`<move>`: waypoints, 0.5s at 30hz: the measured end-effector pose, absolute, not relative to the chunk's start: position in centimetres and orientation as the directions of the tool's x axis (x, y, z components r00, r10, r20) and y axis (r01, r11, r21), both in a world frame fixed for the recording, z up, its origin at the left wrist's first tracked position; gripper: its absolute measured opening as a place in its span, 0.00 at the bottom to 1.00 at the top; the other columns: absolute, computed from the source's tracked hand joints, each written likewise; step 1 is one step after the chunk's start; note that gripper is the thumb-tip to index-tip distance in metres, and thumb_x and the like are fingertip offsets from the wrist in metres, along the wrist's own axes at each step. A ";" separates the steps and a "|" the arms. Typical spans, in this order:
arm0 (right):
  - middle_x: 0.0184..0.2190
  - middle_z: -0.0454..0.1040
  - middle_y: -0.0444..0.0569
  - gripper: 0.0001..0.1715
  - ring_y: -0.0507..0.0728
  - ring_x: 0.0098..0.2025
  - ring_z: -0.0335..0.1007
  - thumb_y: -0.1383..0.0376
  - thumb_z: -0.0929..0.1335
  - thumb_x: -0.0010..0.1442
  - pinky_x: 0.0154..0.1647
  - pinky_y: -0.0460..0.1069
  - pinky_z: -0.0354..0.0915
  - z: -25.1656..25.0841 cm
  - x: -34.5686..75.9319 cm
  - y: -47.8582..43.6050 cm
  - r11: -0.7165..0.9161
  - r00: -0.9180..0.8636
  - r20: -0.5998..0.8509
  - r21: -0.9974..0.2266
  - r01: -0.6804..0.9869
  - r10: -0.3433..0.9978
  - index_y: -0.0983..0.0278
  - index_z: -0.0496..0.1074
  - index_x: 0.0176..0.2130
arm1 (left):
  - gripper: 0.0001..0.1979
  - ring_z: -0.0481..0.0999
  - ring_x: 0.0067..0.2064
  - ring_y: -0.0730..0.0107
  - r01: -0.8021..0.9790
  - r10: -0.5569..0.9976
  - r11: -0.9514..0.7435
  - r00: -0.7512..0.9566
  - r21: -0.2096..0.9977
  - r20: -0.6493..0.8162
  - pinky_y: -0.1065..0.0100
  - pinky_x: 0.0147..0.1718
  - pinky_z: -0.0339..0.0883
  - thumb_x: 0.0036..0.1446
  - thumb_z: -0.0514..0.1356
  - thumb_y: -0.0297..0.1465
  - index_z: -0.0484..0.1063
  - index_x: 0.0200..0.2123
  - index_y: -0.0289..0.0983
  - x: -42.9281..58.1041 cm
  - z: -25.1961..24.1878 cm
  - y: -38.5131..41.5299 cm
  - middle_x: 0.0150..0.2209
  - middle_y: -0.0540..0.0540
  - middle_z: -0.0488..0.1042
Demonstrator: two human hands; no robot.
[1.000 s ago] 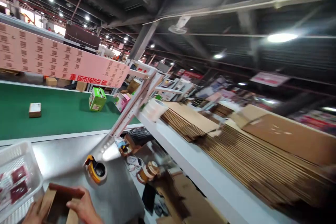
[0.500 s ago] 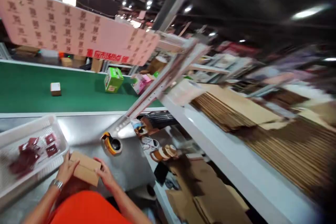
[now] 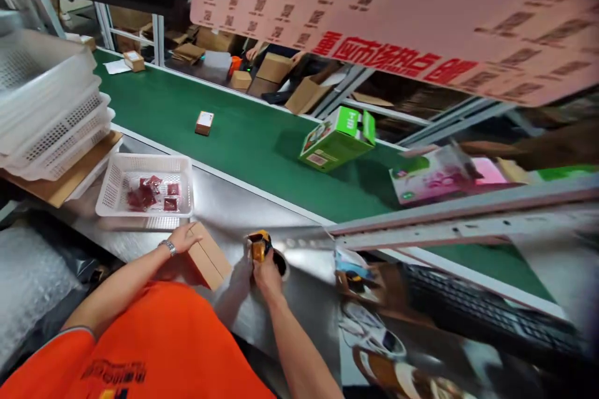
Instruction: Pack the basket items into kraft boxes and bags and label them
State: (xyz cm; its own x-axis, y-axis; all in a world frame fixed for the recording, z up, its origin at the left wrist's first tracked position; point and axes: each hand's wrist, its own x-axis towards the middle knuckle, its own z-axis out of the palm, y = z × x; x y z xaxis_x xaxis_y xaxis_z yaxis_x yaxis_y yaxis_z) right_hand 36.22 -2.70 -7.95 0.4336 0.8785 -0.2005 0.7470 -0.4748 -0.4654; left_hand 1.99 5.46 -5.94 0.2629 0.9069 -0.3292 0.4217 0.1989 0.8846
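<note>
A small brown cardboard box (image 3: 209,257), its top flaps folded shut, stands tilted on the metal bench in front of my body. My left hand (image 3: 184,238) grips its upper left side, fingers over the top edge. To the right of the box, my right hand (image 3: 266,271) is wrapped round a yellow and black tape dispenser (image 3: 259,244); a dark-cored roll shows behind the fingers. Beyond my left hand sits a white plastic basket (image 3: 107,194) holding several small dark-red packets (image 3: 145,192) in clear wrapping.
A green conveyor belt (image 3: 253,140) runs behind the bench, carrying a small box (image 3: 204,123) and a green carton (image 3: 337,138). White baskets (image 3: 56,118) are stacked at left. A metal post (image 3: 444,224) and a keyboard (image 3: 486,305) are at right. Another person's hands (image 3: 298,57) show across the belt.
My right hand has left the cardboard box and taken hold of the tape dispenser. My left hand stays on the box. The view has swung left.
</note>
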 end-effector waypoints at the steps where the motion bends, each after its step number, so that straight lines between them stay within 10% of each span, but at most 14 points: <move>1: 0.50 0.84 0.72 0.49 0.75 0.52 0.84 0.50 0.66 0.68 0.55 0.65 0.74 -7.2 36.4 -2.8 -0.476 0.427 -0.215 -0.486 0.733 0.878 0.76 0.64 0.76 | 0.35 0.87 0.58 0.45 0.417 0.908 0.201 0.260 0.887 -0.328 0.50 0.65 0.78 0.61 0.71 0.37 0.77 0.69 0.29 1.9 -5.9 5.4 0.57 0.31 0.87; 7: 0.52 0.86 0.58 0.62 0.64 0.41 0.84 0.35 0.74 0.57 0.44 0.58 0.80 -0.7 33.4 -5.2 -0.329 0.484 -0.246 -0.940 0.094 0.840 0.61 0.67 0.78 | 0.35 0.86 0.60 0.44 0.411 0.904 0.168 0.299 0.896 -0.306 0.48 0.65 0.78 0.64 0.69 0.40 0.77 0.70 0.30 2.9 -6.2 4.7 0.59 0.32 0.86; 15: 0.26 0.79 0.46 0.57 0.57 0.23 0.72 0.33 0.76 0.53 0.22 0.52 0.75 1.9 25.9 -6.1 -0.380 0.388 -0.367 -0.924 -0.048 0.845 0.70 0.80 0.65 | 0.26 0.86 0.57 0.50 0.414 0.874 0.038 0.427 0.909 -0.231 0.55 0.61 0.79 0.73 0.60 0.43 0.80 0.65 0.34 6.0 -5.8 3.8 0.57 0.38 0.88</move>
